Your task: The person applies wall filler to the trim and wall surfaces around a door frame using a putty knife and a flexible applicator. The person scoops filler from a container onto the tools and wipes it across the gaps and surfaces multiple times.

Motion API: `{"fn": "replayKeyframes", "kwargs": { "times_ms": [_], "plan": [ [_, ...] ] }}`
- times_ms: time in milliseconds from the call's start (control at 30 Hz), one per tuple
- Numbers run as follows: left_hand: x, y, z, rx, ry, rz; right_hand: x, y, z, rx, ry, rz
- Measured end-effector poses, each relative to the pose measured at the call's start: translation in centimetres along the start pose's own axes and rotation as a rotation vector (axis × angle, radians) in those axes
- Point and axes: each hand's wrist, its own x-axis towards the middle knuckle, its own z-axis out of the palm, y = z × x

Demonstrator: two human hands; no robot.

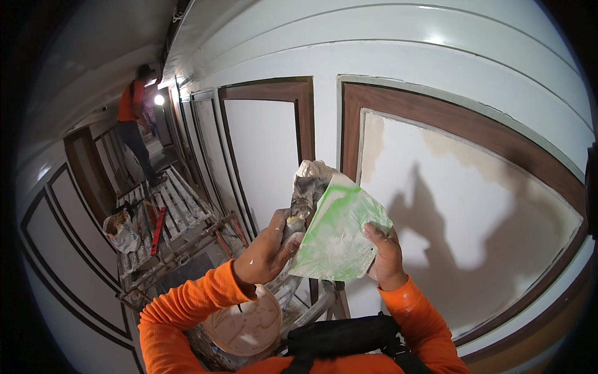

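My left hand (263, 250) is closed round a dark putty knife (306, 198), caked with pale putty, with a thick blob at its upper end. Its handle is mostly hidden in my fingers. My right hand (385, 259) grips a flat green spreader (339, 234) by its right edge, thumb on the face. White putty is smeared over the green. The two tools meet edge to edge in front of me, the spreader partly covering the knife. Below my left forearm stands a round bucket (244, 324) of creamy pale putty.
A white wall panel (448, 206) with patchy beige filler sits in a brown frame (464, 115) at the right. To the left, a slatted scaffold platform (177, 199) carries a red level (158, 230) and a white bag (123, 232). A co-worker (132, 118) in orange stands farther along it.
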Motion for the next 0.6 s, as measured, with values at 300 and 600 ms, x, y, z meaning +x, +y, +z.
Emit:
{"fn": "replayKeyframes", "kwargs": {
  "times_ms": [300,600],
  "plan": [
    [-0.1,-0.3,0.0,-0.236,-0.083,-0.042,0.3,-1.0,-1.1,-0.189,0.037,-0.140],
    [0.2,-0.3,-0.7,-0.169,-0.227,-0.069,0.4,-2.3,-0.8,-0.317,0.074,-0.082]
  ]
}}
